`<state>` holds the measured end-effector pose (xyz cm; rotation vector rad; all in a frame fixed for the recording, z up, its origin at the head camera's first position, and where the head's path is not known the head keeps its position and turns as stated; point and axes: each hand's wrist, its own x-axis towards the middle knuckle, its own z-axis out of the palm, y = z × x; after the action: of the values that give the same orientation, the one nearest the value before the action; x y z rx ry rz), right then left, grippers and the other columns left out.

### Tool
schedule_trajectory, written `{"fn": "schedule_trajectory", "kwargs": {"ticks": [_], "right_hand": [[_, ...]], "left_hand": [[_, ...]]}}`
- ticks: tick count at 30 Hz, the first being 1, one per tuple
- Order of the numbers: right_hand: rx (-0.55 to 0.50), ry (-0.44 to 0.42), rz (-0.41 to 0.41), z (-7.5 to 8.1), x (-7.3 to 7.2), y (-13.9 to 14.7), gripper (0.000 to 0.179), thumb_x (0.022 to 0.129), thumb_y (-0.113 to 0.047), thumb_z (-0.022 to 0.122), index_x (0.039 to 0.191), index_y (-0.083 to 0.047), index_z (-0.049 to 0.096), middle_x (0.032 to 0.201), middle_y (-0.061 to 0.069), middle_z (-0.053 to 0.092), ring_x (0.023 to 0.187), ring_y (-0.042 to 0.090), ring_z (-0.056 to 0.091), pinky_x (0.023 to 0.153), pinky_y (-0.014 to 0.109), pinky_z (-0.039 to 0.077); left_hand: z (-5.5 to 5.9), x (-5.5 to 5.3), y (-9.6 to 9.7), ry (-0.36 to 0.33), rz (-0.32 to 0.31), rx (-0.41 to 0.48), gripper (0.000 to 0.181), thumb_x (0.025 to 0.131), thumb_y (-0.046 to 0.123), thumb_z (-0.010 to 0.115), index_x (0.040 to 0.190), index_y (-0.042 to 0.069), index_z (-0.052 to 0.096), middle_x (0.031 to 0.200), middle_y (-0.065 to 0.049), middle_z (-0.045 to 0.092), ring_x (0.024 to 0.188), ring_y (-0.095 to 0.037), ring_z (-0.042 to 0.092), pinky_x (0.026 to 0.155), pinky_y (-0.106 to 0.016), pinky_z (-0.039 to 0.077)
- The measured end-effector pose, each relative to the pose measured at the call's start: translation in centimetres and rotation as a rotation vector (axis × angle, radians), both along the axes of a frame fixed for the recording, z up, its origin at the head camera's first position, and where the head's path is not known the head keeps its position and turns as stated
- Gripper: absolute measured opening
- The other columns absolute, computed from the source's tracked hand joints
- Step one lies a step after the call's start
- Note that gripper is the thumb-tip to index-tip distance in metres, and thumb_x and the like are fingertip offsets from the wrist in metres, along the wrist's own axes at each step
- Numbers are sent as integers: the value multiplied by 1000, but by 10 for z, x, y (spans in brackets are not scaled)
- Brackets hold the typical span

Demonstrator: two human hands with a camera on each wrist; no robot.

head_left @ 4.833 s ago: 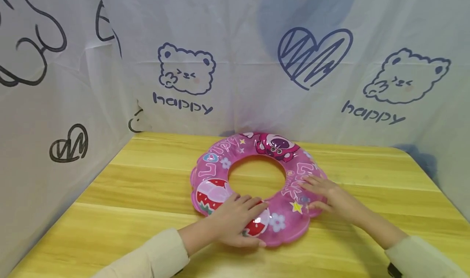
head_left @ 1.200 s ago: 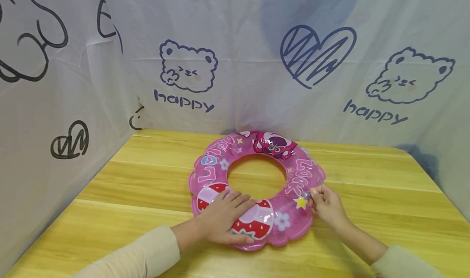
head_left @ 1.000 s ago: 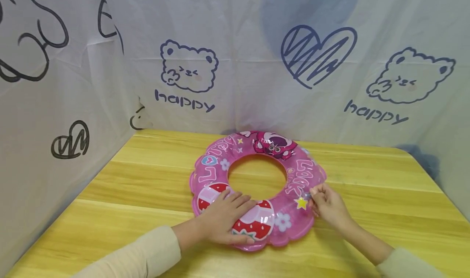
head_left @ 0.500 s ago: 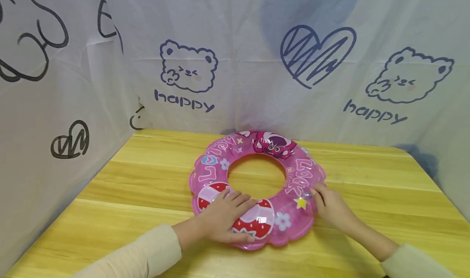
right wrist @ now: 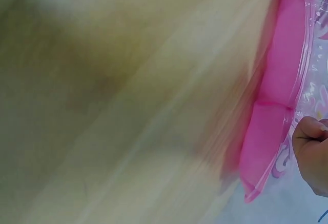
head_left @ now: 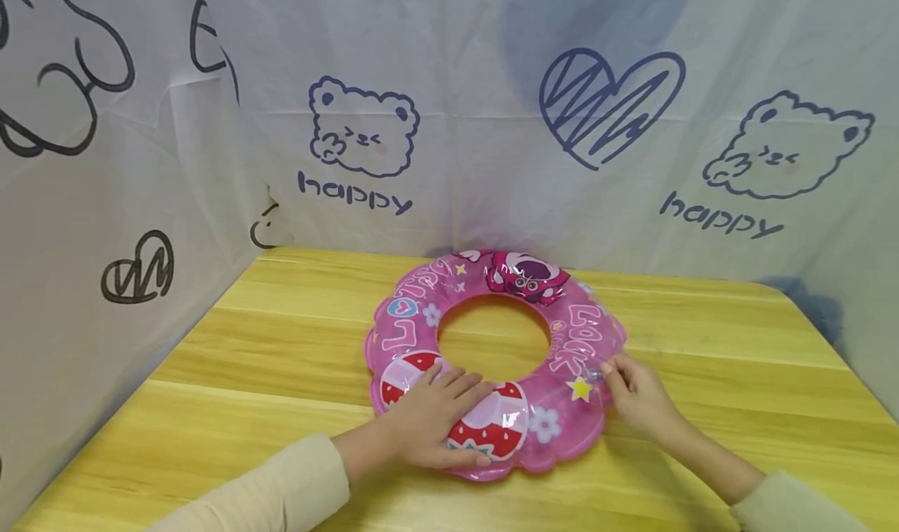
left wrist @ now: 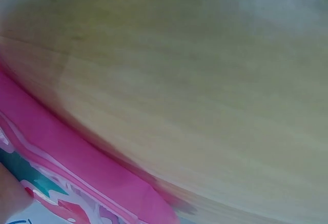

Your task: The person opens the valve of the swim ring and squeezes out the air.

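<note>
- Since the first frame, right hand (head_left: 637, 398) has gone from lying on the pink ring (head_left: 574, 432) to pinching, apparently, a clear valve (head_left: 596, 374) near four o'clock.
- Left hand (head_left: 437, 418) lies spread at seven o'clock, clamped on nothing.
- Pink ring, flat on the table (head_left: 267, 352), looks full; valve work seems unfinished.

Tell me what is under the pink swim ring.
The pink swim ring lies on the yellow wood-grain table, whose bare surface shows through the ring's hole. What lies directly beneath the ring's inflated body is covered and cannot be seen.
</note>
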<state>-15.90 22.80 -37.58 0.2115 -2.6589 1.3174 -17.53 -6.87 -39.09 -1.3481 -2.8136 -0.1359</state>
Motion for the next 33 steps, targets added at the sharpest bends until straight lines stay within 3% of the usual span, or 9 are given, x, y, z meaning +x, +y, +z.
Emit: {"fn": "schedule_trajectory", "kwargs": {"ticks": [3,5,11,15,24,30,33], "right_hand": [[-51,-59,-5,0,1,0,28,97,-6,43,70,2,44,57,-6,39,48,1,36,41,19,35],[-30,-52,18,0,0,1,28,97,-7,44,70,1,44,57,-5,39,49,1,35,42,19,35],[186,-35,108,7,-3,7,27,97,-13,45,72,-5,48,59,-3,39,52,3,34,46,20,34],[256,-55,115,12,-3,4,24,98,-13,42,79,-5,54,62,-1,43,54,5,36,48,21,37],[192,-127,165,17,-8,3,38,97,-29,47,66,-7,47,58,-4,41,52,3,35,47,20,35],[145,-169,174,18,-8,5,41,99,-28,42,65,-5,49,56,-4,40,50,4,34,46,21,37],[51,-235,150,16,-8,5,42,100,-26,38,66,-2,46,54,-4,38,46,4,34,43,21,35]], "left_hand": [[0,1,0,2,1,2,84,82,70,43,147,20,25,147,-6,39,136,-27,34,115,-52,16],[0,1,0,8,0,0,84,82,70,43,147,20,26,146,-6,40,136,-27,35,115,-53,16],[1,1,0,31,-8,-11,82,82,71,43,146,22,29,144,-6,42,133,-25,38,113,-55,19],[1,0,0,23,-12,-12,81,82,71,42,145,22,29,144,-6,43,133,-26,38,113,-55,19],[2,-2,1,13,-20,-3,79,82,70,42,145,23,30,143,-6,43,132,-26,38,113,-56,19],[2,-2,1,26,-16,-2,79,82,71,43,144,24,31,142,-5,44,131,-26,39,112,-56,21],[2,-1,1,11,-13,6,79,82,70,43,144,23,31,143,-6,43,132,-26,38,112,-56,20]]}}
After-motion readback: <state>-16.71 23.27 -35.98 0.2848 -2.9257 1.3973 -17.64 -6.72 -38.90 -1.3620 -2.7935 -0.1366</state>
